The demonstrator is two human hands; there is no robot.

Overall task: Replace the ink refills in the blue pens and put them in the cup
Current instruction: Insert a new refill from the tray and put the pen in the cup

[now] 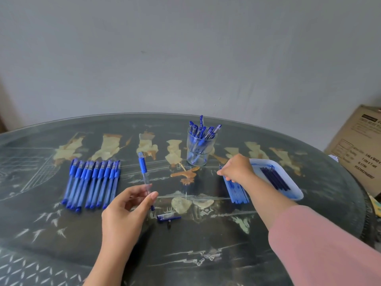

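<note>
My left hand (125, 205) pinches an uncapped blue pen barrel (144, 172) near its lower end, holding it upright above the table. My right hand (237, 169) reaches over a row of blue refills (237, 191) lying beside a white tray, its fingers curled down onto their far ends; whether it grips one I cannot tell. A glass cup (199, 150) behind holds several blue pens. A row of several capped blue pens (92, 182) lies at the left. A blue pen cap (168, 217) and a small dark tip piece (169, 225) lie in front of me.
The white tray (292, 182) at the right holds several dark used refills (275, 178). A cardboard box (356, 151) stands beyond the table's right edge. The dark glass-topped table (185, 254) has painted patterns, and a grey wall rises behind it.
</note>
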